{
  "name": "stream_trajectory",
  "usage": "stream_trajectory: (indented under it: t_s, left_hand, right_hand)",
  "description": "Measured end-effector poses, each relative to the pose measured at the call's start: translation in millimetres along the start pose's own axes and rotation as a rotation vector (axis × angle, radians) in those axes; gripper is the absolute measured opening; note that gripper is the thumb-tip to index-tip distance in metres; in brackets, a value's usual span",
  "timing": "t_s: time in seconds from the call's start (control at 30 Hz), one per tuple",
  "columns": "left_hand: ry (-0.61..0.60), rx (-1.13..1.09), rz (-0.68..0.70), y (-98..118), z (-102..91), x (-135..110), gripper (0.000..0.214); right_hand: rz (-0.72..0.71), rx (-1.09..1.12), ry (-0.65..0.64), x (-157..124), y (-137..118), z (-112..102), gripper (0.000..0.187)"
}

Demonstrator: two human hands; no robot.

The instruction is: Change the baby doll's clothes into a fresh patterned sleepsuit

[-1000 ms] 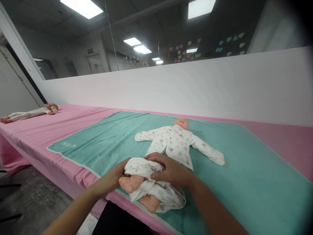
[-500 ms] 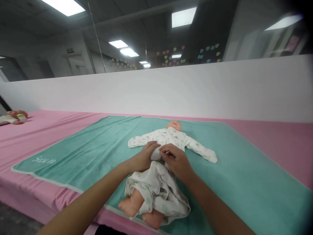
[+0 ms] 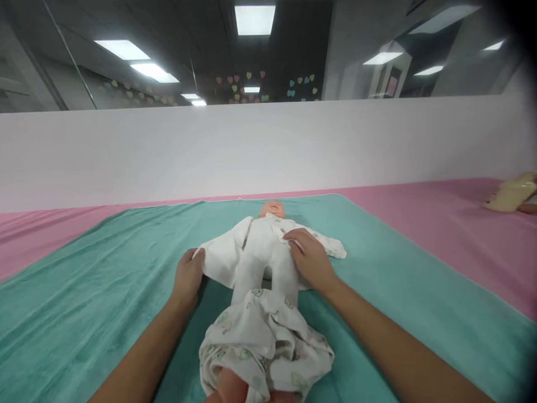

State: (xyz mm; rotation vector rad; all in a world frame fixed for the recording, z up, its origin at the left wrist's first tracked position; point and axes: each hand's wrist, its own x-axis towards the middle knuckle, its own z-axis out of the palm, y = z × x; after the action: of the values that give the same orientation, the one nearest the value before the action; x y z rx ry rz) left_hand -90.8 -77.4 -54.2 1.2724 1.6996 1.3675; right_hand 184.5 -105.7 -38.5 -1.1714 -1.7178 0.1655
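A baby doll lies on its back, its head (image 3: 272, 208) at the far end of a teal towel. Its white-patterned garment (image 3: 262, 347) is bunched around the legs, with one doll foot (image 3: 224, 389) showing at the bottom. The garment's front is spread open over a plain white torso (image 3: 258, 263). My left hand (image 3: 187, 275) pinches the edge of the left flap (image 3: 220, 260). My right hand (image 3: 310, 258) lies across the right flap near the doll's chest, its fingers holding the cloth.
The teal towel (image 3: 96, 280) lies on a pink sheet (image 3: 440, 235). A white partition (image 3: 268, 151) runs along the far side. Another doll in cream cloth (image 3: 512, 193) lies at the right. Glass with heart stickers stands above the partition.
My view has swung right. The garment's front now lies open, with its flaps spread apart, and my hands have moved from the doll's middle out to the flaps. The bunched cloth remains around the legs.
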Motion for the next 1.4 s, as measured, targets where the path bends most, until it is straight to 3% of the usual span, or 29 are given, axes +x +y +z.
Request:
stream_trajectory:
  t_s: [0.07,0.17,0.23,0.3,0.37,0.47,0.53,0.6,0.77,1.07,1.23,1.4]
  left_hand:
    - [0.095,0.070,-0.007,0.2,-2.8,1.8,0.034]
    - [0.194,0.178,0.180,8.1,-1.4,-6.5,0.034]
    - [0.099,0.208,0.269,15.0,3.7,-16.2,0.027]
    - [-0.111,0.218,0.250,21.4,10.8,-26.3,0.023]
    - [-0.322,0.239,0.220,27.4,17.1,-35.3,0.025]
    - [-0.498,0.208,0.142,37.0,19.8,-46.1,0.036]
    - [-0.596,0.114,0.035,43.4,17.6,-52.0,0.036]
    - [-0.672,0.025,-0.045,48.3,15.4,-57.3,0.036]
    - [-0.610,-0.062,-0.100,52.9,19.7,-69.9,0.039]
    - [-0.643,-0.244,-0.122,63.3,23.9,-80.9,0.047]
    - [-0.609,-0.286,-0.101,61.9,25.4,-85.6,0.054]
    - [-0.690,-0.277,-0.120,63.1,25.2,-87.3,0.051]
  right_hand:
    - [0.092,-0.036,0.092,5.8,14.2,-10.5,0.028]
    - [0.291,-0.174,0.291,12.4,37.2,-31.8,0.031]
    - [0.319,-0.283,0.430,14.5,45.5,-44.6,0.034]
    - [0.212,-0.379,0.510,14.8,44.2,-50.5,0.037]
    - [0.117,-0.419,0.459,13.1,36.1,-47.0,0.035]
    - [0.218,-0.394,0.106,8.1,25.4,-29.2,0.021]
    - [0.316,-0.330,-0.144,4.1,25.4,-16.4,0.036]
    - [0.371,-0.177,-0.274,0.6,29.8,-7.2,0.048]
    - [0.460,0.071,-0.172,-3.7,35.0,2.0,0.048]
    - [0.497,0.346,-0.040,-5.9,24.7,12.0,0.039]
    - [0.495,0.473,-0.115,-6.3,20.3,10.5,0.041]
    - [0.509,0.594,-0.264,-8.5,10.2,6.3,0.050]
